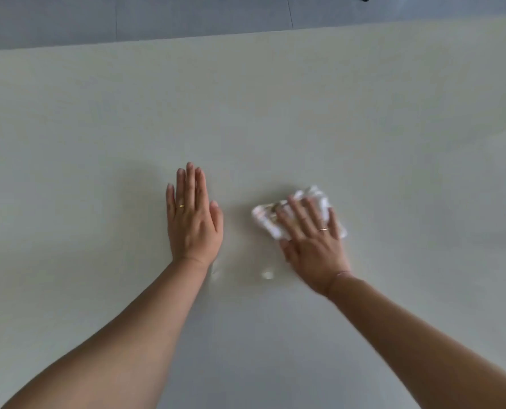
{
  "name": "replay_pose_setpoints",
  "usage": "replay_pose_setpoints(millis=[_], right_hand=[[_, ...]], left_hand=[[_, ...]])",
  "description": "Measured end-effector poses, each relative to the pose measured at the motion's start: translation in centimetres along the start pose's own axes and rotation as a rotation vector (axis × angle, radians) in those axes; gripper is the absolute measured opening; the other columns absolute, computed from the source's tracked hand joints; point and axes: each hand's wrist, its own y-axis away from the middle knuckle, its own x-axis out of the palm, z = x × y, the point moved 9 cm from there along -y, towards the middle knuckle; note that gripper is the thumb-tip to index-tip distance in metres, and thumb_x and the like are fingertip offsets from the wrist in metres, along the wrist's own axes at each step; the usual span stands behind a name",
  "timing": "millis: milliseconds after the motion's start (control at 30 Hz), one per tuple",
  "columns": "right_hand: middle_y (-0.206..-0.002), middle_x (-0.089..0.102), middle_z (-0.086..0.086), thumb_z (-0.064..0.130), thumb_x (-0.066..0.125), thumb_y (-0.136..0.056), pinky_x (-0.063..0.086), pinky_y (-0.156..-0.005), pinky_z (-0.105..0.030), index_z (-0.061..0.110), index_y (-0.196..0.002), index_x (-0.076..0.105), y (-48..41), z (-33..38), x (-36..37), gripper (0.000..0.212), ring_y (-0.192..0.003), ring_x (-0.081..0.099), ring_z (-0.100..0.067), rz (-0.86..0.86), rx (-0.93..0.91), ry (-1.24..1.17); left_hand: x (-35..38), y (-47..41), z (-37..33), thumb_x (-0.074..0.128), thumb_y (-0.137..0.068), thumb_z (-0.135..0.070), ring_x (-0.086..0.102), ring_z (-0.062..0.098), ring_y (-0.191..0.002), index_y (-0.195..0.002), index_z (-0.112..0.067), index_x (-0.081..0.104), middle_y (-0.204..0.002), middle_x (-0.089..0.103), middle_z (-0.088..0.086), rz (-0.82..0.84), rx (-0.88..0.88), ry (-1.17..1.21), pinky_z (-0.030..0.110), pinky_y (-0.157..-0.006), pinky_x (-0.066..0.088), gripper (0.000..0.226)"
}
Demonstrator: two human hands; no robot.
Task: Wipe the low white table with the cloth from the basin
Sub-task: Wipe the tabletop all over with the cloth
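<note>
Left hand (191, 215) lay flat, holding nothing, on the worktop (275, 107); beside it, right hand (312, 237) pressed the cloth (265, 216), fingers spread straight.

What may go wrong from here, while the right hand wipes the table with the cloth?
1. The cloth is bunched under the right hand, so it may leave unwiped strips.
2. The left hand lies flat on the table; that spot may be missed or get prints.

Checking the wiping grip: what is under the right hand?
A crumpled white cloth lies under the right hand, whose straight fingers press it onto the white table. Its edges show beyond the fingers; its middle and the table beneath are covered.
</note>
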Motion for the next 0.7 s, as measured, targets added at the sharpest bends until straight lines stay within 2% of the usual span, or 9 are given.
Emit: replay_pose_setpoints(millis=[100, 167, 233, 300, 400, 467, 567, 633, 700], right_hand=[[-0.159, 0.003, 0.009, 0.045, 0.023, -0.097, -0.004, -0.116, -0.052, 0.036, -0.150, 0.010, 1.0, -5.2, 0.1, 0.055, -0.147, -0.003, -0.019, 0.002, 0.355, -0.110], [-0.160, -0.003, 0.008, 0.044, 0.022, -0.096, -0.012, -0.114, -0.052, 0.037, -0.150, 0.004, 1.9, -3.5, 1.0, 0.057, -0.146, -0.011, -0.019, -0.018, 0.539, -0.189], [-0.160, 0.005, 0.004, 0.046, 0.023, -0.092, -0.012, -0.113, -0.054, 0.033, -0.150, 0.011, 2.6, 2.0, 1.6, 0.060, -0.146, -0.007, -0.024, -0.036, 0.431, -0.188], [-0.158, 0.017, 0.002, 0.048, 0.029, -0.092, -0.001, -0.114, -0.057, 0.031, -0.148, 0.024, 4.4, 7.5, 2.1, 0.058, -0.146, 0.005, -0.027, -0.012, 0.137, -0.148], [-0.155, 0.027, 0.002, 0.046, 0.038, -0.093, 0.016, -0.112, -0.057, 0.031, -0.146, 0.030, 6.0, 5.7, 1.8, 0.055, -0.144, 0.019, -0.027, -0.002, -0.131, -0.032], [-0.155, 0.025, 0.001, 0.047, 0.033, -0.093, 0.016, -0.113, -0.057, 0.030, -0.147, 0.027, 6.3, 0.0, 1.1, 0.057, -0.144, 0.019, -0.027, -0.010, -0.018, 0.011], [-0.159, 0.010, 0.005, 0.051, 0.021, -0.091, 0.001, -0.116, -0.054, 0.034, -0.149, 0.015, 6.6, -6.2, 0.5, 0.061, -0.147, 0.003, -0.023, 0.006, 0.346, -0.078], [-0.160, 0.005, 0.003, 0.048, 0.025, -0.089, -0.006, -0.115, -0.054, 0.033, -0.150, 0.012, 7.2, -4.4, 1.2, 0.064, -0.147, -0.003, -0.023, -0.012, 0.499, -0.143], [-0.158, 0.010, 0.001, 0.045, 0.031, -0.088, -0.004, -0.114, -0.056, 0.030, -0.149, 0.019, 8.0, 1.4, 2.1, 0.064, -0.146, 0.002, -0.028, -0.016, 0.402, -0.153]], left_hand=[[-1.2, 3.1, 0.6, 0.036, -0.090, -0.021, 0.023, 0.032, -0.143, -0.144, 0.003, 0.031, -0.154, 0.027, 0.018, -0.045, -0.039, -0.001, 0.043, -0.118, 0.010, 0.059], [-1.0, 6.9, -0.8, 0.035, -0.091, -0.021, 0.026, 0.032, -0.142, -0.143, 0.003, 0.034, -0.152, 0.029, 0.018, -0.033, 0.018, 0.022, 0.044, -0.117, 0.014, 0.057], [-0.2, 10.5, -2.5, 0.034, -0.092, -0.022, 0.029, 0.033, -0.141, -0.142, 0.003, 0.037, -0.151, 0.032, 0.018, 0.018, 0.068, 0.033, 0.047, -0.116, 0.019, 0.055], [0.7, 12.6, -2.7, 0.032, -0.093, -0.023, 0.033, 0.033, -0.139, -0.141, 0.002, 0.039, -0.149, 0.035, 0.019, 0.065, 0.050, 0.028, 0.048, -0.113, 0.022, 0.055], [1.4, 13.1, -2.1, 0.033, -0.091, -0.022, 0.032, 0.034, -0.139, -0.139, 0.004, 0.040, -0.149, 0.035, 0.020, 0.089, 0.023, 0.000, 0.047, -0.114, 0.022, 0.055], [1.6, 13.1, -2.1, 0.034, -0.090, -0.021, 0.030, 0.033, -0.141, -0.141, 0.004, 0.038, -0.150, 0.034, 0.019, 0.101, 0.018, 0.003, 0.046, -0.116, 0.020, 0.057], [1.6, 13.1, -2.2, 0.033, -0.090, -0.022, 0.028, 0.032, -0.141, -0.142, 0.003, 0.036, -0.151, 0.032, 0.018, 0.103, 0.002, 0.000, 0.045, -0.116, 0.020, 0.058], [1.6, 13.2, -2.2, 0.034, -0.090, -0.022, 0.028, 0.032, -0.142, -0.142, 0.003, 0.036, -0.152, 0.032, 0.018, 0.100, -0.002, -0.014, 0.045, -0.116, 0.020, 0.058], [1.7, 13.1, -2.2, 0.034, -0.088, -0.022, 0.028, 0.033, -0.141, -0.143, 0.003, 0.035, -0.152, 0.031, 0.019, 0.114, -0.006, -0.013, 0.046, -0.116, 0.021, 0.060]])
